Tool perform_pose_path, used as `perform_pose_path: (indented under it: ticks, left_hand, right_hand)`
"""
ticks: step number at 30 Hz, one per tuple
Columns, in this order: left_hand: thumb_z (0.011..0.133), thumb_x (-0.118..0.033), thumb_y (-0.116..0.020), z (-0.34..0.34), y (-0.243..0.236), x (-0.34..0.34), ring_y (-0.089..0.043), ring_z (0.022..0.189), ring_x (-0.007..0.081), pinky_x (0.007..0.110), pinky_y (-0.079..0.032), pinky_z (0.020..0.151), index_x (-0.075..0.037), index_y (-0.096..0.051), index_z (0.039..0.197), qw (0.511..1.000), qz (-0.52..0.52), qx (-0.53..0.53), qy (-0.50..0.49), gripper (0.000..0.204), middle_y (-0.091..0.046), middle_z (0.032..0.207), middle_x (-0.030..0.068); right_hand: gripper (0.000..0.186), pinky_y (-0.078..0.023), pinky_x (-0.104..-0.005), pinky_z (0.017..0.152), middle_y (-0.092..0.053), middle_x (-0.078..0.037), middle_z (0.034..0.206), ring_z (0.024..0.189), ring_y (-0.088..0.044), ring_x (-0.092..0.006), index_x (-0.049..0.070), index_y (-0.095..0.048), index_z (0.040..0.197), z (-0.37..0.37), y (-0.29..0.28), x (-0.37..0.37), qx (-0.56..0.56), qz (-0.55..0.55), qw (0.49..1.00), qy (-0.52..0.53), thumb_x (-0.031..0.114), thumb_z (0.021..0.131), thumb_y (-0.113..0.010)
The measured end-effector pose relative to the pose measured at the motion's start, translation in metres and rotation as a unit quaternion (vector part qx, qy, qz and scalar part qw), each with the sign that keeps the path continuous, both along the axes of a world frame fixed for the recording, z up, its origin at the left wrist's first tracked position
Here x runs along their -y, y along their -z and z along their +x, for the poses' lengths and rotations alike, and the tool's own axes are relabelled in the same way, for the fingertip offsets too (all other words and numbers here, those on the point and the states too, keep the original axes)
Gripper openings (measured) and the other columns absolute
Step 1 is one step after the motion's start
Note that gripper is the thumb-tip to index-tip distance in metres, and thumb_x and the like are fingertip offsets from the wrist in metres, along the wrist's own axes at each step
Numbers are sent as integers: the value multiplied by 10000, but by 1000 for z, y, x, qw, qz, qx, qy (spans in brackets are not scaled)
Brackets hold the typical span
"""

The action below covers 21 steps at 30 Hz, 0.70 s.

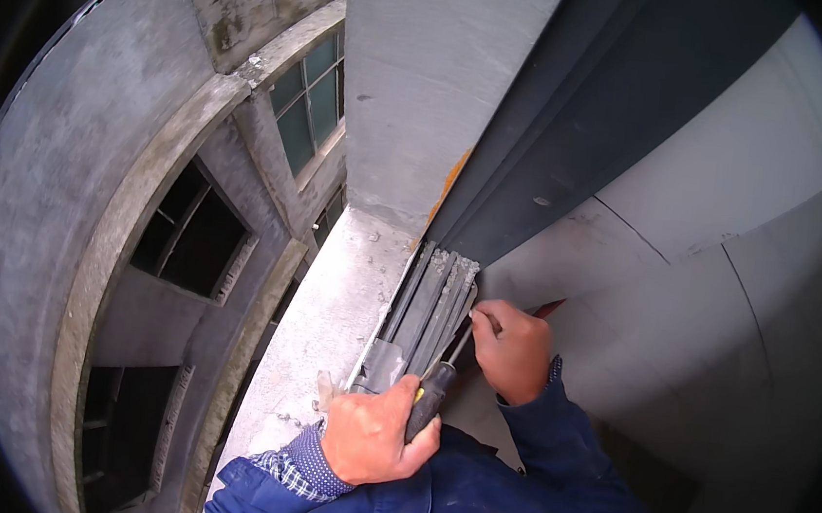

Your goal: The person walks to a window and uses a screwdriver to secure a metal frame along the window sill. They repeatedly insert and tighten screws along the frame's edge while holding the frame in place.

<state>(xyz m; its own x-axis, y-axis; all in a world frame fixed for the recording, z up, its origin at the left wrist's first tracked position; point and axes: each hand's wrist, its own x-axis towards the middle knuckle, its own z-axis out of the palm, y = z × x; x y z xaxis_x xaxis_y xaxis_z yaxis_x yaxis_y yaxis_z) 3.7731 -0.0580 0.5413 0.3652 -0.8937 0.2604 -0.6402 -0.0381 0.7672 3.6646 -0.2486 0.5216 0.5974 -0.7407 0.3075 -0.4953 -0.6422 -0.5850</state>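
Note:
My left hand (376,436) is closed around the black handle of a screwdriver (431,401), which has a touch of yellow on it. The thin shaft slants up and right from the handle. At the shaft's upper end, the fingers of my right hand (512,351) are pinched together; whatever they hold is too small to make out. Both hands are at the right side of a grey grooved window track (423,306). Crumbly grey debris (453,262) lies at its far end, and a grey flap-like piece (382,365) covers part of its near end.
A dark grey frame post (589,125) rises beyond the track, beside a pale grey wall (426,82). Left of the track runs a whitish outer ledge (329,298) with loose crumbs. Outside is a building facade with windows (193,228). Right, a pale cracked surface (661,308).

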Motion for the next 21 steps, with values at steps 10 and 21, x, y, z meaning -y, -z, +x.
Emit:
perform_pose_path:
  ticks: [10, 21]
  left_hand:
    - [807, -305, -737, -4, -16, -2, -671, 529, 356, 432, -548, 526, 7, -678, 1103, 993, 112, -10, 39, 435, -636, 600, 186]
    - [833, -171, -731, 16, 4, -4, -705, 592, 377, 401, -542, 560, 79, -646, 1148, 989, 51, -4, -141, 410, -662, 666, 226]
  right_hand:
    - [177, -533, -401, 572, -708, -107, 693, 610, -696, -309, 68, -693, 846, -32, 19, -7, 17, 76, 994, 75, 221, 897, -765]
    - [281, -548, -371, 585, -715, -137, 710, 640, -725, -289, 47, -710, 868, -9, 19, -47, 50, 216, 975, -11, 313, 938, -760]
